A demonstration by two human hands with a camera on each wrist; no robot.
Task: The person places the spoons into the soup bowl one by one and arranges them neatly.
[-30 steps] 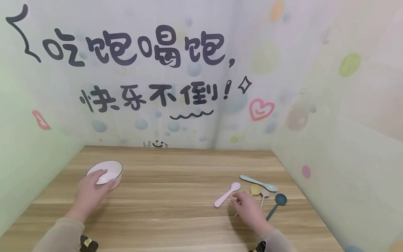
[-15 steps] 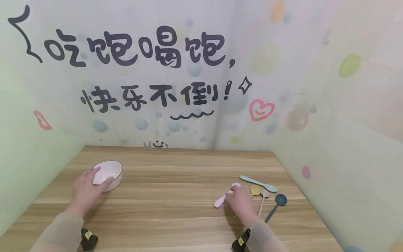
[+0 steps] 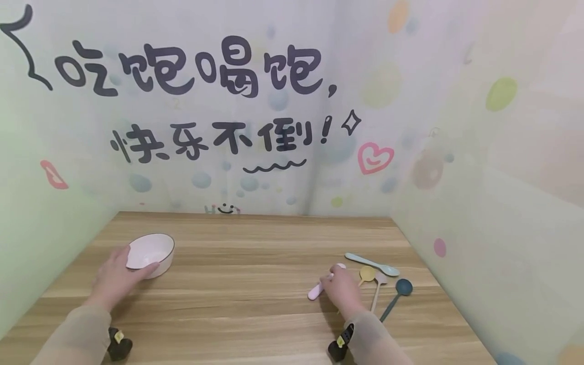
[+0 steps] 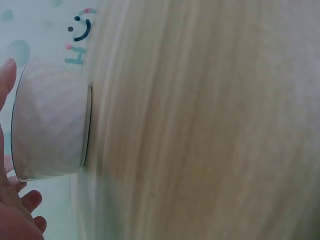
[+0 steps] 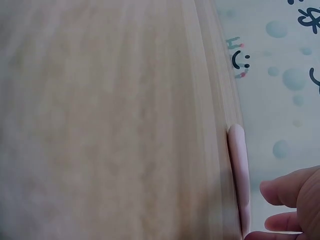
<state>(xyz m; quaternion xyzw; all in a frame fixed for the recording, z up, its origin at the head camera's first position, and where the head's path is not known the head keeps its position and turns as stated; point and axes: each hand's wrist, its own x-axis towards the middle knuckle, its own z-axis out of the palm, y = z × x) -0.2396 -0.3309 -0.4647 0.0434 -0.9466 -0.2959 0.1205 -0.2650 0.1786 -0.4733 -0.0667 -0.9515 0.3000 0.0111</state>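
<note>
At the left of the table, a white bowl (image 3: 150,252) with a dark rim stands upright. My left hand (image 3: 116,279) is spread at its left side, the thumb reaching over the near rim and the fingers by the left edge; the left wrist view has fingertips near the bowl's wall (image 4: 50,120). On the right, my right hand (image 3: 341,289) hovers over a pink spoon (image 3: 316,291), hiding its middle part. In the right wrist view, the spoon's handle (image 5: 239,162) lies on the table, with a gap between it and the thumb (image 5: 280,192).
Beside the right hand lie a light blue spoon (image 3: 371,263), a yellow spoon (image 3: 367,274), a greyish-pink spoon (image 3: 380,279) and a dark teal spoon (image 3: 403,287). Printed curtain walls (image 3: 292,187) enclose the wooden table (image 3: 237,314) at the back and sides.
My right hand has moved left from beside the pink spoon to above it. The left hand's fingers have drawn back from over the bowl's opening to its left side. The bowl stays put.
</note>
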